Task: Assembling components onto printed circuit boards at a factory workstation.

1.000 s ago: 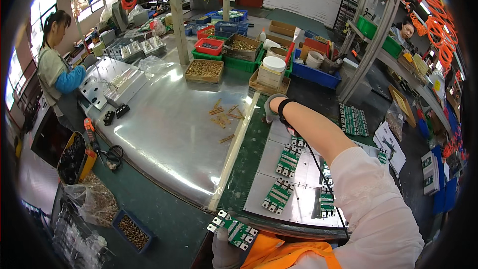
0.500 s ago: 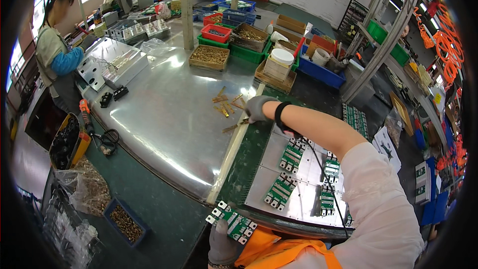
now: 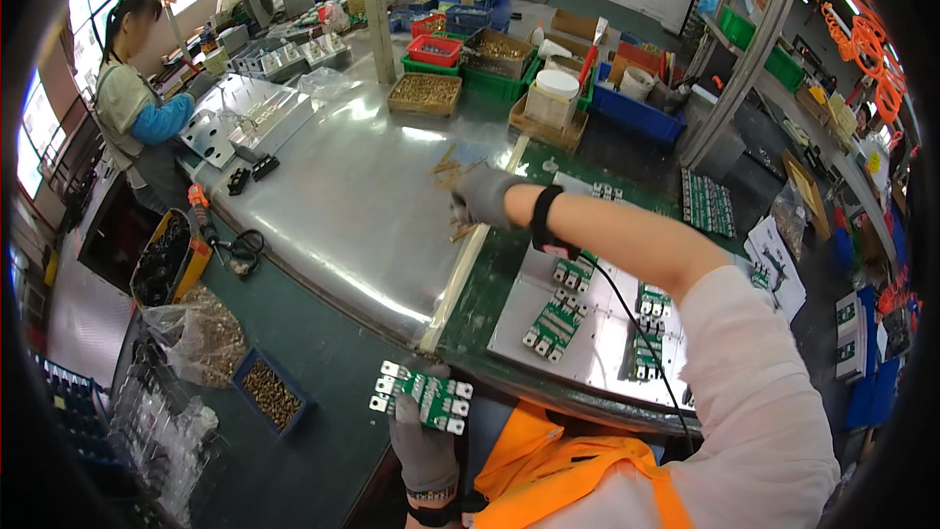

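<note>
Near the front edge, my left hand (image 3: 423,456), in a grey glove, grips a green circuit board (image 3: 423,398) with silvery square terminals along both ends. The fingers close on the board's lower edge, lifted off the table. Reaching forward, my right hand (image 3: 486,198), also gloved in grey, is over loose brass strips (image 3: 447,172) on the shiny metal sheet (image 3: 323,225). Its fingers are bent downward among the strips and slightly blurred; what they pinch is hidden. Under my right forearm, more circuit boards (image 3: 555,325) sit on silver plates (image 3: 509,318).
A box of brass parts (image 3: 424,95) and a white tub (image 3: 556,85) stand beyond. At the left are a blue tray of small parts (image 3: 269,396), scissors (image 3: 245,248) and a power screwdriver (image 3: 199,208). A dark cable (image 3: 641,333) hangs from my right wrist. A co-worker (image 3: 137,108) stands far left.
My right hand has moved left over the brass strips. My left hand has raised the circuit board and turned it more level. The view has shifted slightly, and another person appears at the far right.
</note>
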Tool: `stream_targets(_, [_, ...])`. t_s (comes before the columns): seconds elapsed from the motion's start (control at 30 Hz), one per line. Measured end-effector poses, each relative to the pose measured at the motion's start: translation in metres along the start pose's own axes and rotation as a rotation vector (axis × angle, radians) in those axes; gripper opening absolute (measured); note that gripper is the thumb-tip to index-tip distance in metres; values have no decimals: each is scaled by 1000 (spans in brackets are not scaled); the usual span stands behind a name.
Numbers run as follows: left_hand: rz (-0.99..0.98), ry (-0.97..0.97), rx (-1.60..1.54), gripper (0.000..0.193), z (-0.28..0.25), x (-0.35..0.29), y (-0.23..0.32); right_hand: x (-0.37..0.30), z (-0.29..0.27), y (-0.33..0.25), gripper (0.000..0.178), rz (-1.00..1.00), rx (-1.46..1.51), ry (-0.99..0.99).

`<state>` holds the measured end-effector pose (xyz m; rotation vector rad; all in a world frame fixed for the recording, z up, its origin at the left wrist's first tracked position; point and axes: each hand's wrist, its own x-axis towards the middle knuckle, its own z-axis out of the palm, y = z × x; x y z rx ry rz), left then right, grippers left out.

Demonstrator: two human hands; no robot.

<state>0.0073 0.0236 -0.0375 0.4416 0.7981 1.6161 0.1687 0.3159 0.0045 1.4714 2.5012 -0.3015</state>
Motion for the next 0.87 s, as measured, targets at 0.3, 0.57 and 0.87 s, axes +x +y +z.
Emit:
stream_targets(0.3, [292,108,3,56,36,-24,11,-236,28,-112,20,98,1719,-269])
stream_targets(0.57, [213,-24,80,58,62,-51,-4,-281,56,-123,18,122,2002,76])
stream_targets(0.87, [217,-146,80,60,73,-61,-7,-298,60,-113,21,145,1925,91])
